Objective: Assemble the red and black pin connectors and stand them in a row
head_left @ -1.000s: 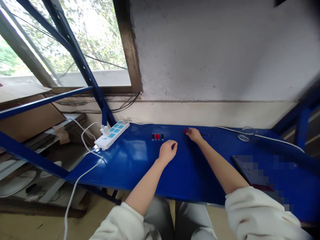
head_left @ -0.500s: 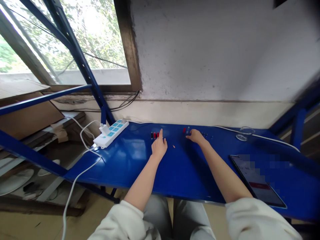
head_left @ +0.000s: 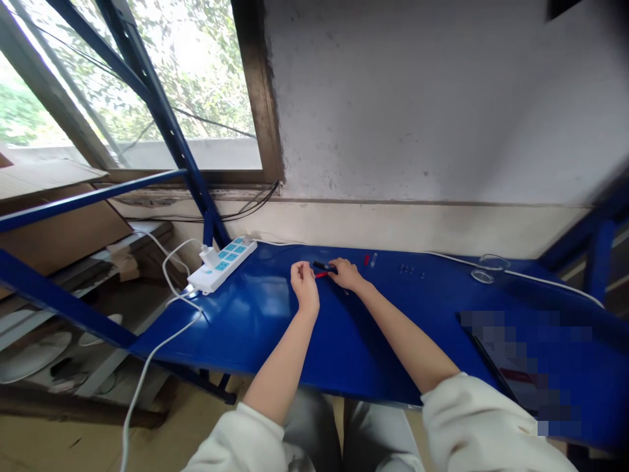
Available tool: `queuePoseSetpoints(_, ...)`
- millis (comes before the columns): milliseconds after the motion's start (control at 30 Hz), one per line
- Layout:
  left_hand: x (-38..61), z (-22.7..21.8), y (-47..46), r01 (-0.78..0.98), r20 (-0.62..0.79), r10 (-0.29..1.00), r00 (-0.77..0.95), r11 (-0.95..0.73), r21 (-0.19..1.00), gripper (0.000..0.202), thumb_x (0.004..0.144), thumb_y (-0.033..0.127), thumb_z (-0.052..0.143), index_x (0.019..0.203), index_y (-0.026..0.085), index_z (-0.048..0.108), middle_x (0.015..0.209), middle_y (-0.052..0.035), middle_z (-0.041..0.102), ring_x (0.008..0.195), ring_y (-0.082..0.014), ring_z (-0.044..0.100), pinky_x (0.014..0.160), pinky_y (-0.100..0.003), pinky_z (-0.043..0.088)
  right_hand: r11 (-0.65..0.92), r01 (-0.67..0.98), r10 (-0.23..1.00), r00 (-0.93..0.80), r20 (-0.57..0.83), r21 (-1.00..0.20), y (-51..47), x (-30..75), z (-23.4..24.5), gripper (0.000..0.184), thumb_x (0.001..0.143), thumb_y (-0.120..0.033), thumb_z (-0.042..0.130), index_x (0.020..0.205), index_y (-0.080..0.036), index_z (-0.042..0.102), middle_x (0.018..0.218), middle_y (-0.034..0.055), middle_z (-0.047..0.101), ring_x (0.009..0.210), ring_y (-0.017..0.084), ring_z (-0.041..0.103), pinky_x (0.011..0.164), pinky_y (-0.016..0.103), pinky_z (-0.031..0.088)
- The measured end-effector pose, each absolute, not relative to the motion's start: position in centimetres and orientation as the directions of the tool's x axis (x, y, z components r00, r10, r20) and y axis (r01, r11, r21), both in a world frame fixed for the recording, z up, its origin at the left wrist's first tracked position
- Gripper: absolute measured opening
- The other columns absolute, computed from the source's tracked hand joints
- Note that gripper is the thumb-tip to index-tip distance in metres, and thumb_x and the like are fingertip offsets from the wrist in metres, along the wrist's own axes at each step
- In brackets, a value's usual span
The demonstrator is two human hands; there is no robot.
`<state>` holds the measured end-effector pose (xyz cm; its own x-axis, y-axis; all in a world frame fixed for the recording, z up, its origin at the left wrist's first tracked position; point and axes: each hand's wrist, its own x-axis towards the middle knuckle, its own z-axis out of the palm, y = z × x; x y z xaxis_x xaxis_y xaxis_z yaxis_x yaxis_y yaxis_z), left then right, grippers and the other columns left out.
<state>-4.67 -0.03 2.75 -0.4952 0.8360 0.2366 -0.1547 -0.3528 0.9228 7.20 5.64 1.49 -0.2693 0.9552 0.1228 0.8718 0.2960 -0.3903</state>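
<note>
My left hand (head_left: 305, 285) is closed, its fingertips pinched together above the blue table (head_left: 275, 341). What they hold is too small to name. From the other side my right hand (head_left: 345, 274) meets it, its fingers closed on a dark, slim cylinder (head_left: 324, 267) lying crosswise between the hands. Just under it shows a slim red piece (head_left: 322, 275), reaching from near the left fingertips to the right fingers; I cannot tell which hand holds it. Behind my right hand lie a small red piece (head_left: 367, 260) and a clear tube-like piece (head_left: 374, 260).
Several tiny clear pieces (head_left: 407, 269) lie right of the hands. A clear round dish or lid (head_left: 482, 276) sits by a white cable at the back. A tablet-like device (head_left: 511, 373) lies right; a white power strip (head_left: 223, 265) stands left, its cord (head_left: 142, 373) hanging over the edge.
My right hand has moved left, away from the red and clear pieces, to my left hand. My left hand has gone from a pointing finger to a pinch. The dark cylinder now shows between them.
</note>
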Motion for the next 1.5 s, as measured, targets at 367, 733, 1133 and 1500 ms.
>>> queuePoseSetpoints(367,-4.6,3.8,-0.4,-0.393,0.114,0.871,-0.478,-0.328,0.859,0.013,0.075,0.03,0.049,0.075,0.017,0.045,0.049,0.0075,0.036,0.039,-0.0026,0.031,0.041,-0.015,0.023,0.302,0.879,0.953,-0.279,0.115,-0.369,7.4,6.2,1.6,0.033,0.084,-0.02,0.036,0.111,-0.021,0.054,0.114,0.0093,0.053,0.106,0.023,0.046,0.081,0.036,0.037)
queuePoseSetpoints(733,-4.7,3.8,-0.4,-0.401,0.108,0.872,-0.477,-0.326,0.856,0.013,0.074,0.03,0.049,0.076,0.017,0.046,0.048,0.0075,0.036,0.039,-0.0026,0.031,0.04,-0.015,0.023,0.36,0.848,0.933,-0.32,0.164,-0.389,8.6,5.4,1.5,0.027,0.087,-0.03,0.039,0.098,-0.025,0.062,0.105,0.0061,0.055,0.098,0.019,0.049,0.077,0.03,0.038)
queuePoseSetpoints(1133,-4.6,4.0,-0.4,-0.405,0.086,0.88,-0.467,-0.299,0.864,0.014,0.074,0.031,0.05,0.074,0.017,0.046,0.047,0.0076,0.036,0.038,-0.0029,0.03,0.039,-0.015,0.021,0.384,0.858,0.922,-0.371,0.108,-0.342,8.7,5.8,1.7,0.037,0.09,-0.034,0.031,0.088,-0.02,0.064,0.105,0.0074,0.059,0.099,0.02,0.05,0.076,0.029,0.038)
queuePoseSetpoints(1500,-4.5,4.1,-0.6,-0.395,0.098,0.881,-0.462,-0.304,0.867,0.013,0.074,0.03,0.05,0.074,0.017,0.047,0.048,0.007,0.037,0.039,-0.0037,0.031,0.039,-0.016,0.022,0.361,0.793,0.933,-0.299,0.202,-0.49,9.0,6.7,1.1,0.025,0.087,-0.028,0.04,0.089,-0.017,0.063,0.098,0.0066,0.057,0.088,0.014,0.053,0.08,0.026,0.038)
